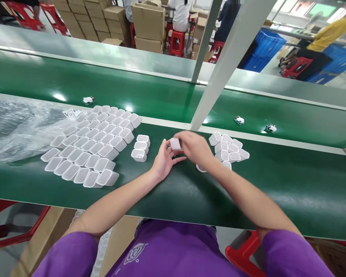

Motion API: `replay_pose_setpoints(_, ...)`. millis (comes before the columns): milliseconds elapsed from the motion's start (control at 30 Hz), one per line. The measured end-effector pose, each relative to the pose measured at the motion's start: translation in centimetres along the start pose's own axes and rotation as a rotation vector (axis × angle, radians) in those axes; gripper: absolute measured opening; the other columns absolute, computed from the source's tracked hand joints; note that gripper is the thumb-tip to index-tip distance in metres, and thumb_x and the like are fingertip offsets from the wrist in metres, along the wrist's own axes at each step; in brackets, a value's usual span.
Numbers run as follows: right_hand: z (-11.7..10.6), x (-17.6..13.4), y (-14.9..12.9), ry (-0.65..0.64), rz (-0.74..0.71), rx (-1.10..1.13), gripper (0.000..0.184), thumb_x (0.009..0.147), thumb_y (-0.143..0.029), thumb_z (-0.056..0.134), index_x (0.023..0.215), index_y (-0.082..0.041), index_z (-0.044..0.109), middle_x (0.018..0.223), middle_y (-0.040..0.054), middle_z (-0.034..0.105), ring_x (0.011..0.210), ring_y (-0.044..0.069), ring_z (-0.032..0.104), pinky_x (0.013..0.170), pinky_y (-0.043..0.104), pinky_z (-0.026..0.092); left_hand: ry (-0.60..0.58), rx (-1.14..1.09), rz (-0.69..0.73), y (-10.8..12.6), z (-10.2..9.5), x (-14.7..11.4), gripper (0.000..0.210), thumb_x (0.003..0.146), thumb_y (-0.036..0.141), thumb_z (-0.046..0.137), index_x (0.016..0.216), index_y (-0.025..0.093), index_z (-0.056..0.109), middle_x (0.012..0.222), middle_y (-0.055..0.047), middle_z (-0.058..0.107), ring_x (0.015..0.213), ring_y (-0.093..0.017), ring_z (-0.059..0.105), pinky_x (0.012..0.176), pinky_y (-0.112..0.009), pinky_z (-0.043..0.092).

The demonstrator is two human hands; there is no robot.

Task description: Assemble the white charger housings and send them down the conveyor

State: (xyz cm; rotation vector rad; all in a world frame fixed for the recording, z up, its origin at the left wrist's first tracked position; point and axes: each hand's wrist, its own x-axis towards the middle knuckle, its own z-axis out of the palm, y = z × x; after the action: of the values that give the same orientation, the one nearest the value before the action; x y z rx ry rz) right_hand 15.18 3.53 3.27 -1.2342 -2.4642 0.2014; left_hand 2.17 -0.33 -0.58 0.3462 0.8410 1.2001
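Note:
A small white plastic case [175, 144] is held up between my two hands above the near green belt. My left hand [163, 161] is palm up, its thumb and fingers around the left and lower side of the case. From the right, my right hand [196, 148] grips it, with fingertips partly hidden and slightly blurred. Left of my hands stand three white cases [140, 148] in a short column. Farther left is a large block of open white cases [89, 142]. To the right sits a smaller cluster of white cases [227, 148]. A round white item [201, 168] lies partly under my right wrist.
Clear plastic sheeting [25, 127] covers the left of the near belt [291, 184]. Beyond it, small white-and-green parts [239, 120] lie on the farther belt [161, 92]. A slanted metal post [230, 57] rises ahead. Cartons [148, 27] and seated people are in the background.

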Motion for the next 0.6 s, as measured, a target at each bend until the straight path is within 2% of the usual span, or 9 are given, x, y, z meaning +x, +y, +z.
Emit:
replay_pose_setpoints(67,-0.7,4.8,1.6,-0.040,0.140,-0.084,0.037,0.095,-0.011,0.035,0.121,-0.018,0.061,0.115,0.0109,0.068,0.101,0.023,0.063,0.084,0.032,0.049,0.031,0.046,0.035,0.1,-0.2,0.1,0.031,0.096,0.046,0.040,0.108,0.020,0.052,0.091,-0.005,0.064,0.080,-0.017,0.064,0.072,-0.034,0.057)
replay_pose_setpoints(167,-0.6,11.1,3.8,-0.143,0.355,-0.221,0.040,0.091,-0.006,0.040,0.122,-0.018,0.062,0.122,0.0119,0.065,0.109,0.025,0.061,0.086,0.031,0.047,0.013,0.146,0.081,0.0,-0.6,0.2,0.032,0.097,0.045,0.040,0.110,0.018,0.051,0.090,-0.005,0.063,0.075,-0.015,0.063,0.065,-0.028,0.055)
replay_pose_setpoints(267,0.7,14.6,5.2,-0.203,0.439,-0.262,0.038,0.085,0.000,0.045,0.115,-0.012,0.066,0.115,0.0156,0.068,0.100,0.026,0.065,0.081,0.031,0.048,-0.061,0.221,0.106,-0.4,-0.9,0.3,0.035,0.095,0.048,0.042,0.106,0.017,0.054,0.083,-0.004,0.062,0.067,-0.013,0.060,0.056,-0.022,0.051)
replay_pose_setpoints(333,1.4,15.3,5.7,-0.242,0.461,-0.280,0.037,0.084,0.001,0.047,0.114,-0.010,0.067,0.111,0.0171,0.069,0.096,0.026,0.066,0.078,0.031,0.049,-0.080,0.259,0.125,-0.4,-1.1,0.4,0.036,0.094,0.050,0.044,0.103,0.016,0.055,0.078,-0.002,0.061,0.062,-0.011,0.059,0.052,-0.020,0.049)
replay_pose_setpoints(400,1.6,15.3,5.8,-0.264,0.436,-0.290,0.041,0.085,0.000,0.046,0.122,-0.008,0.063,0.113,0.0195,0.067,0.099,0.027,0.066,0.080,0.033,0.050,-0.082,0.284,0.175,-0.2,-1.2,0.7,0.037,0.092,0.050,0.045,0.100,0.016,0.056,0.076,-0.002,0.061,0.059,-0.010,0.058,0.050,-0.019,0.047)
replay_pose_setpoints(500,0.8,14.4,5.3,-0.265,0.299,-0.280,0.049,0.088,-0.003,0.043,0.136,-0.008,0.053,0.131,0.0223,0.058,0.116,0.028,0.058,0.093,0.037,0.046,-0.065,0.306,0.307,0.8,-1.3,1.0,0.034,0.090,0.050,0.049,0.096,0.017,0.056,0.072,0.000,0.060,0.055,-0.009,0.057,0.047,-0.018,0.044)
replay_pose_setpoints(533,0.4,13.8,5.0,-0.273,0.237,-0.268,0.048,0.090,-0.005,0.042,0.136,-0.009,0.054,0.134,0.0207,0.056,0.120,0.028,0.055,0.096,0.037,0.044,-0.047,0.315,0.354,1.3,-1.3,1.0,0.033,0.089,0.049,0.051,0.094,0.017,0.055,0.071,0.001,0.060,0.053,-0.009,0.056,0.045,-0.018,0.043)
replay_pose_setpoints(600,-0.3,12.2,4.3,-0.328,0.117,-0.232,0.040,0.091,-0.009,0.045,0.126,-0.014,0.063,0.129,0.0146,0.062,0.117,0.025,0.057,0.096,0.034,0.043,-0.022,0.342,0.446,2.2,-1.2,0.9,0.029,0.086,0.048,0.055,0.092,0.019,0.055,0.070,0.002,0.060,0.051,-0.008,0.055,0.044,-0.018,0.041)
